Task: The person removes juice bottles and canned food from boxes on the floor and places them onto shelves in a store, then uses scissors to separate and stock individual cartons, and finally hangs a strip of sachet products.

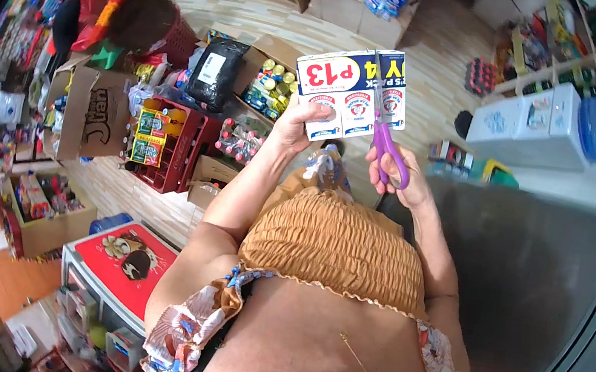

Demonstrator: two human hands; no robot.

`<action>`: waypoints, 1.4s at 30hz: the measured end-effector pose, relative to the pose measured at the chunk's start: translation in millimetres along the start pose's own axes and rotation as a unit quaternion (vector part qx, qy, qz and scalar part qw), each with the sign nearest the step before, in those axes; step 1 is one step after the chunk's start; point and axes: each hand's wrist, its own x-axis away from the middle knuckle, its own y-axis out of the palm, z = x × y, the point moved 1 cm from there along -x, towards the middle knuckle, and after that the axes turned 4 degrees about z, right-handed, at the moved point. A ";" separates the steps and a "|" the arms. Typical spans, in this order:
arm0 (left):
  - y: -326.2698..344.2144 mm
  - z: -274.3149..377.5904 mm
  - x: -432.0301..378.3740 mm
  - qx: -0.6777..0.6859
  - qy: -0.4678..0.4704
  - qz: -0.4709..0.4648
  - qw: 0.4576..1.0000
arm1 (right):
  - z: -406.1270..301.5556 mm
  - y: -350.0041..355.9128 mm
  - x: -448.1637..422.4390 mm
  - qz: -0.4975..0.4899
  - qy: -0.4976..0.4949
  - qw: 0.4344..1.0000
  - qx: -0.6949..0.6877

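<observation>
My left hand [301, 123] grips the lower left part of a printed multipack of small sachets [341, 81], thumb on its front. The pack is blue, white and yellow and appears upside down. Purple-handled scissors [382, 135] are in my right hand [402, 175], whose fingers are in and around the handle loops. The blades point up and lie across the pack, between its wide left part and a narrower strip [394, 94] on the right. Whether that strip is fully cut off, I cannot tell.
At the left stand a red plastic crate [180, 152] of bottles, a cardboard box [104, 119] and a black wrapped parcel [216, 74]. A box of cans and jars [272, 88] is beyond the pack. To the right are a white water dispenser [524, 123] and a dark glass-like surface [521, 263].
</observation>
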 end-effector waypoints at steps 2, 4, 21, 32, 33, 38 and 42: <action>-4.6 -1.2 -16.4 0.013 0.021 0.025 0.999 | -2.0 -13.8 -22.6 -0.030 -0.008 1.000 0.000; -3.3 8.1 -51.5 0.006 0.045 0.050 0.998 | -23.9 -30.1 -57.0 -0.040 0.010 0.999 0.006; 11.2 75.4 -312.7 0.009 0.185 0.123 0.975 | -184.3 -141.2 -339.6 -0.166 0.011 0.982 0.091; 25.9 89.8 -434.7 0.138 0.281 0.170 0.934 | -222.0 -231.1 -559.1 -0.095 -0.005 0.987 0.131; 28.8 83.6 -427.5 0.138 0.264 0.161 0.941 | -200.3 -237.9 -562.4 -0.106 0.003 0.986 0.128; 22.1 86.2 -462.8 0.145 0.270 0.211 0.928 | -162.4 -196.8 -629.9 -0.354 0.209 0.881 -0.236; 7.5 104.7 -475.9 0.184 0.275 0.206 0.921 | -175.4 -153.1 -655.8 -0.436 0.267 0.806 -0.298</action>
